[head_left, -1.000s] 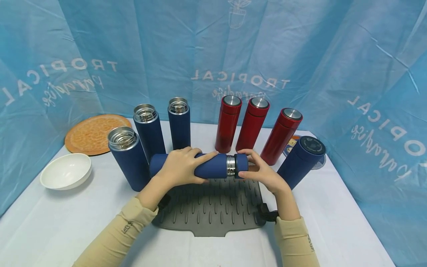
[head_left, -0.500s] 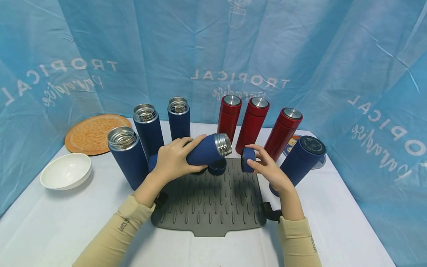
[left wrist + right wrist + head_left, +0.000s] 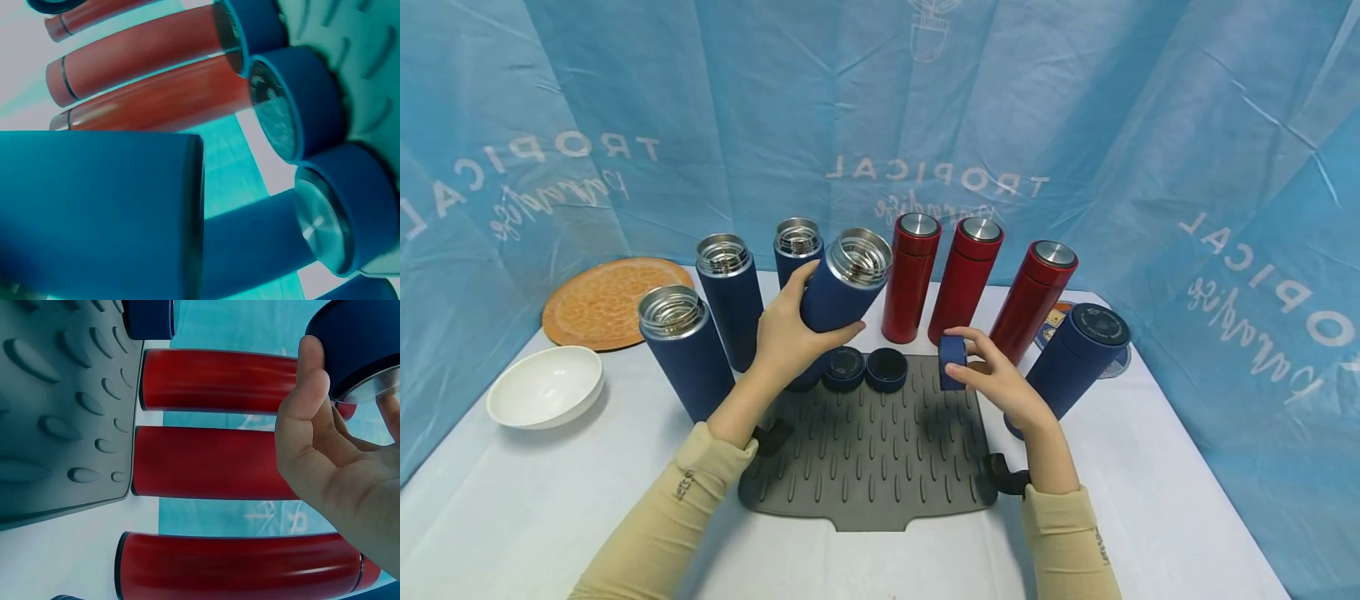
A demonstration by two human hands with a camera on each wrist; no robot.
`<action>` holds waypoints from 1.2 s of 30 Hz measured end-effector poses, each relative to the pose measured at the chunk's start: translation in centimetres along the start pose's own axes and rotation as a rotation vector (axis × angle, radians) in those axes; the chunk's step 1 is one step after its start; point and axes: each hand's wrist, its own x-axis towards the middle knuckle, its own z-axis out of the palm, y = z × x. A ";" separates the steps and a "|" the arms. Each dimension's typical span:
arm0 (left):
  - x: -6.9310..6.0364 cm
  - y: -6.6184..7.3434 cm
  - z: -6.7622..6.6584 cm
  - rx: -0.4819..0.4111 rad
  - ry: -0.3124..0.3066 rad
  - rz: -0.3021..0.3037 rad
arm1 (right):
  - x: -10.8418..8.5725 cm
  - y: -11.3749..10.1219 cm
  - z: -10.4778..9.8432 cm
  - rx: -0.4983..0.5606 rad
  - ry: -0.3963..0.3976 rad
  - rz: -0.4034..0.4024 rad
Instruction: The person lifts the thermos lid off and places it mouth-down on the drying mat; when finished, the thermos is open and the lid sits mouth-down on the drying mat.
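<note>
My left hand [image 3: 790,333] grips a blue thermos bottle [image 3: 844,293] by its side. The bottle is raised and leaning, its steel threaded mouth uncovered; its base end fills the lower left of the left wrist view. My right hand [image 3: 1003,385] pinches a blue thermos lid [image 3: 952,363] between thumb and fingers, held above the mat and apart from the bottle. From the right wrist, the lid [image 3: 362,344] appears at upper right. Along the back of the grey ridged mat [image 3: 872,450] sit blue lids [image 3: 887,371], one partly behind my left hand.
Three lidless blue bottles [image 3: 688,358] stand left of the mat and behind my left hand. Three capped red bottles [image 3: 912,283] stand at the back. A capped blue bottle [image 3: 1078,367] is beside my right hand. A white bowl [image 3: 546,387] and orange round mat [image 3: 613,302] lie left.
The lid has come off the bottle's neck. My left hand has lifted the bottle and turned it from lying sideways to mouth-up. My right hand has drawn slightly right with the lid.
</note>
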 end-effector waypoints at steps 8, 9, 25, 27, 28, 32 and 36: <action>1.6 0.0 0.7 -0.193 -0.033 -0.055 | 0.1 0.1 0.2 -0.001 -0.010 -0.003; 1.8 -0.2 1.0 -0.198 -0.034 -0.052 | 0.1 0.1 0.2 -0.003 -0.010 -0.002; 2.7 -3.3 5.4 -0.109 -0.047 -0.046 | 0.2 0.1 0.3 -0.016 -0.014 -0.004; 2.7 -3.5 5.7 -0.108 -0.059 -0.068 | 0.2 0.1 0.3 -0.013 -0.016 -0.005; 2.7 -3.6 5.8 -0.108 -0.063 -0.077 | 0.2 0.1 0.3 -0.012 -0.016 -0.005; 2.7 -3.8 6.2 -0.100 -0.068 -0.093 | 0.2 0.1 0.3 -0.012 -0.016 0.001; 2.7 -4.2 6.6 -0.094 -0.059 -0.100 | 0.3 0.1 0.4 -0.016 -0.016 0.003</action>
